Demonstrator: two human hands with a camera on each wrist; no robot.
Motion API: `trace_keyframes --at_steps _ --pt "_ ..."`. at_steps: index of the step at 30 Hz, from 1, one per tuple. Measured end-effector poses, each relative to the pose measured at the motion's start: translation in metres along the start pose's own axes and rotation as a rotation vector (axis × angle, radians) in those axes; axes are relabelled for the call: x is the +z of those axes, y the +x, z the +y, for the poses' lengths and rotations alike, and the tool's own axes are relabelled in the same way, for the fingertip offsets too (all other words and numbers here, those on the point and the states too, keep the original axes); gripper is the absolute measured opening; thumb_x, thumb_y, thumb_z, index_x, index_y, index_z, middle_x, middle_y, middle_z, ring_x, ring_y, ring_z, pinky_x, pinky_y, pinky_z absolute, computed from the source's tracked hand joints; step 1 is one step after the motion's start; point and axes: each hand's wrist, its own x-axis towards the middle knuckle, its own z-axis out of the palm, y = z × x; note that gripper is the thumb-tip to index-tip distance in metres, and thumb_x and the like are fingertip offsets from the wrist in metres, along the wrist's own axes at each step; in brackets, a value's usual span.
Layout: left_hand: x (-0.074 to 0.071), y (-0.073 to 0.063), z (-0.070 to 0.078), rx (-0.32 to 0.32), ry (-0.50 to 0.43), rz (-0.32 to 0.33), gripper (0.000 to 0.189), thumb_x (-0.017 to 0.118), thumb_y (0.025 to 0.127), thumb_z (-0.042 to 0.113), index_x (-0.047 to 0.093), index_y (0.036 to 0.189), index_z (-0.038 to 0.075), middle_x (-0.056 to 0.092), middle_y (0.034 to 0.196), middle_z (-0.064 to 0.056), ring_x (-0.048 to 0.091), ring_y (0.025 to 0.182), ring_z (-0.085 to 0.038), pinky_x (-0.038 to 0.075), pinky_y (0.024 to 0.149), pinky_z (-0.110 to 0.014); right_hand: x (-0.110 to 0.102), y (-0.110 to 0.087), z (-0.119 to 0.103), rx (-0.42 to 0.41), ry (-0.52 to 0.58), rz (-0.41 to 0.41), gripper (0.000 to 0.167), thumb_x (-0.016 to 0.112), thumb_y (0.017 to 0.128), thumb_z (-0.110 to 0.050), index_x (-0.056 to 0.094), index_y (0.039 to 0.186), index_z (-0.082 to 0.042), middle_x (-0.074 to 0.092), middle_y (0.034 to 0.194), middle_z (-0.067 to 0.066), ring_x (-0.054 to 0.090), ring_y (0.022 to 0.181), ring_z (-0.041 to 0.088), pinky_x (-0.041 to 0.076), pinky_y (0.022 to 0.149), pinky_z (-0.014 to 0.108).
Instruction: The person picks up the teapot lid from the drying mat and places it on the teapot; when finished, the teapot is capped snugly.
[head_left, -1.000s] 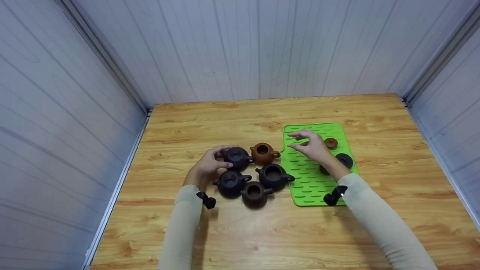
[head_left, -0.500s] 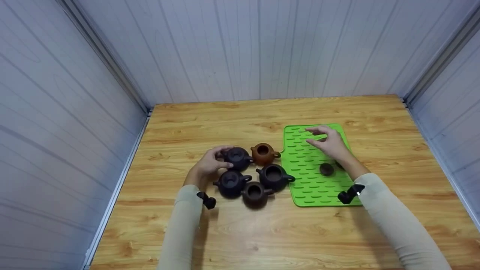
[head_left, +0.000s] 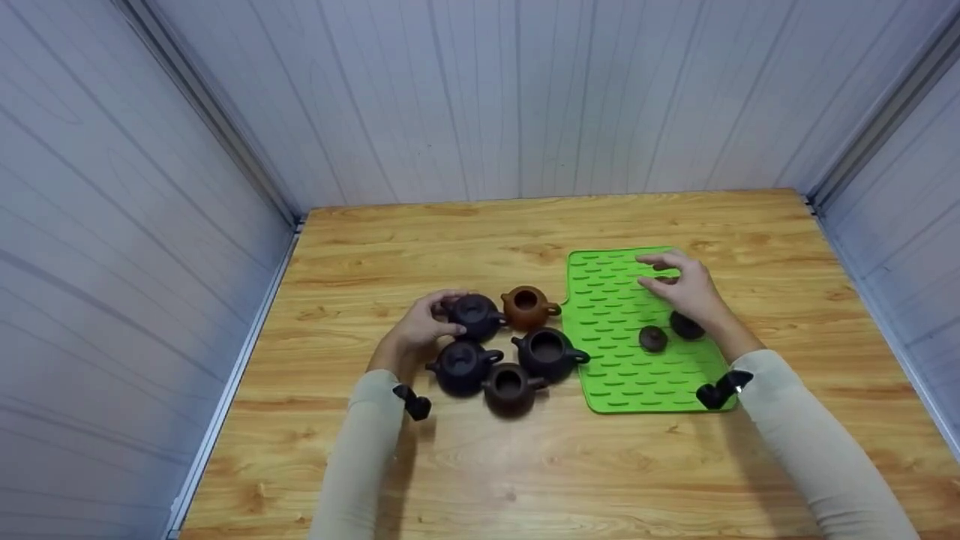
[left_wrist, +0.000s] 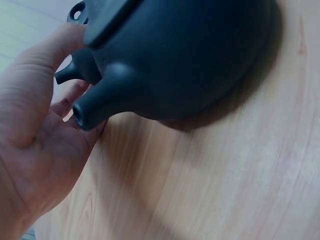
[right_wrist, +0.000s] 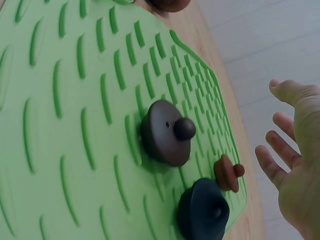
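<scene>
My left hand (head_left: 421,324) grips a lidded black teapot (head_left: 478,324) at the back left of the group, thumb in front and fingers behind. Another lidded black teapot (head_left: 460,371) sits just in front of it. Beside them stand three lidless teapots: an orange-brown teapot (head_left: 531,318), a black teapot (head_left: 549,372) and a dark brown teapot (head_left: 510,405). My right hand (head_left: 691,291) hovers over the green mat (head_left: 611,322), thumb and fingers apart, holding nothing. Near it lie a dark brown lid (right_wrist: 162,135), a black lid (right_wrist: 202,207) and a reddish-brown lid (right_wrist: 226,172), the last hidden in the head view.
The mat lies on the right part of the wood-grain table (head_left: 480,465), its left edge close to the teapot handles. Pale panel walls (head_left: 480,97) enclose the back and both sides.
My right hand has moved right across the mat, uncovering the dark brown lid and coming over the reddish-brown one. The left hand and the teapots have stayed in place.
</scene>
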Motion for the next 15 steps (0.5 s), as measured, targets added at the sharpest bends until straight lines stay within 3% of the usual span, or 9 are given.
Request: trace_keyframes --at_steps 4,9,15 --pt "0.003 0.001 0.006 0.012 0.043 0.016 0.065 0.083 0.097 0.003 0.060 0.158 -0.001 0.064 0.153 -0.027 0.066 0.131 -0.031 0.053 0.113 -0.037 -0.004 -0.003 0.007 0.007 0.005 0.011 0.041 0.077 0.108 -0.013 0.072 0.147 -0.002 0.065 0.149 0.023 0.059 0.125 0.018 0.051 0.092 0.001" --pt "0.004 0.006 0.016 -0.021 0.110 0.029 0.071 0.086 0.099 0.018 0.057 0.163 0.008 0.052 0.168 -0.024 0.050 0.156 -0.045 0.045 0.128 -0.061 -0.009 -0.007 0.015 0.025 -0.011 0.017 0.044 0.077 0.109 -0.016 0.070 0.149 0.001 0.062 0.154 0.025 0.056 0.138 0.041 0.047 0.090 -0.002" --pt "0.009 0.019 0.029 0.030 0.195 0.012 0.071 0.085 0.101 0.021 0.057 0.164 0.008 0.055 0.170 -0.022 0.051 0.160 -0.045 0.047 0.129 -0.063 -0.013 -0.007 0.023 0.048 -0.021 0.020 0.044 0.075 0.110 -0.015 0.068 0.151 0.001 0.059 0.157 0.026 0.053 0.141 0.043 0.045 0.088 -0.002"
